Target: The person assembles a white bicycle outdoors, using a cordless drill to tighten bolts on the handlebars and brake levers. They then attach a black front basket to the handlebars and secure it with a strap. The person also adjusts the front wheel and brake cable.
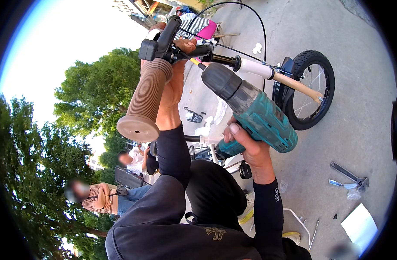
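Note:
My right hand is wrapped round the handle of a teal and black cordless drill. The drill's chuck carries a thin bit with a yellow band, whose tip reaches the clamp of a black brake lever. Behind that lever my left hand is closed round the handlebar, its fingers partly hidden. A ribbed brown grip covers the near end of the bar. The bar joins a small bicycle with a pale head tube, a tan fork and a black-tyred front wheel.
On the concrete at right lie an adjustable wrench, a white sheet and scraps of plastic. A small black basket-like part lies beyond my left arm. People stand or sit at left and at the top. A black cable arches overhead.

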Motion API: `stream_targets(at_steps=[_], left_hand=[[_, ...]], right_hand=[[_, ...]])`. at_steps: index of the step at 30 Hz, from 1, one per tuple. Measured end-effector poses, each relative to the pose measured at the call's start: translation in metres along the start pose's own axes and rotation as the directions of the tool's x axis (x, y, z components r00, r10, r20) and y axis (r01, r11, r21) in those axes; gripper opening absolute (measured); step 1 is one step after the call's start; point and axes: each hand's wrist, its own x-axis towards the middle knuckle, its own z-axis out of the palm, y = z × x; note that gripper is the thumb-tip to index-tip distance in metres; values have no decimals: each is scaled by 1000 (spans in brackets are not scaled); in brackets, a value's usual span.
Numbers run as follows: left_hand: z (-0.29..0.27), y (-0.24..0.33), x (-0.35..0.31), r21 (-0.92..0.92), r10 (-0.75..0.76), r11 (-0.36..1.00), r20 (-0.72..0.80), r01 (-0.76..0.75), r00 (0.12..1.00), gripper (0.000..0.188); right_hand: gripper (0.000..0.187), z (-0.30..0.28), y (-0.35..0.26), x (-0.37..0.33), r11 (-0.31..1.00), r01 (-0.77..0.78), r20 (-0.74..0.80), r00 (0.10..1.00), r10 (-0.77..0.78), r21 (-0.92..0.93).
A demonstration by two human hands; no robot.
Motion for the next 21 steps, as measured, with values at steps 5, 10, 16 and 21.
stream_targets(at_steps=[5,10,16,21], left_hand=[[0,0,1,9,17,1000,21,-17,1000,58],[4,2,1,2,1,1000,-5,-1,1000,57],[4,2,1,-35,-3,999,1,3,1000,58],[3,0,1,19,26,999,17,-26,1000,57]], right_hand=[[21,1,-1,0,1000,-3,-9,1000,3,-3],[21,2,-4,-1,1000,-17,-17,1000,16,-15],[20,2,-6,-1,999,-5,-30,1000,4,-51],[21,2,-6,-2,999,-25,-39,999,24,-27]])
